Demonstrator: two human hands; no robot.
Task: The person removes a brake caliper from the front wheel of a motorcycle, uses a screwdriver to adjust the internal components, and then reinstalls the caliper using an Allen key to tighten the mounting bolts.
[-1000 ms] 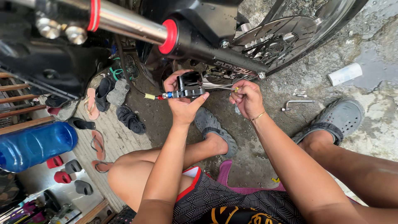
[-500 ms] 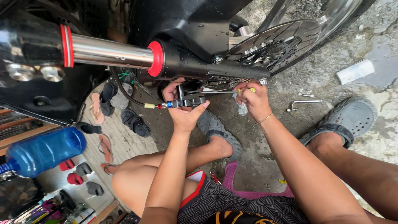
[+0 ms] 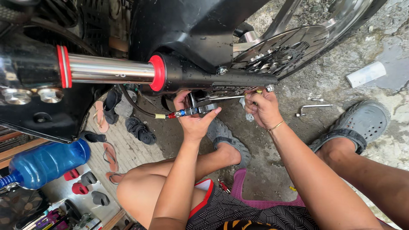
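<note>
I squat beside a motorcycle's front wheel, under the black fork leg (image 3: 221,79) with its chrome tube and red rings. My left hand (image 3: 194,119) grips the black brake caliper (image 3: 203,106), whose hose (image 3: 132,106) ends in a red and blue fitting. My right hand (image 3: 263,108) holds a thin tool with a yellow handle, its metal shaft (image 3: 226,97) reaching across to the caliper. The perforated brake disc (image 3: 281,53) sits just above both hands.
A bent metal wrench (image 3: 313,107) and a white tube (image 3: 365,74) lie on the wet concrete to the right. My grey clogs (image 3: 362,123) rest on the ground. Sandals (image 3: 138,130) and a blue water jug (image 3: 47,164) are at left.
The view has moved closer and down toward the fork. Both hands stay on the caliper and the tool, with the right hand shifted slightly along the shaft.
</note>
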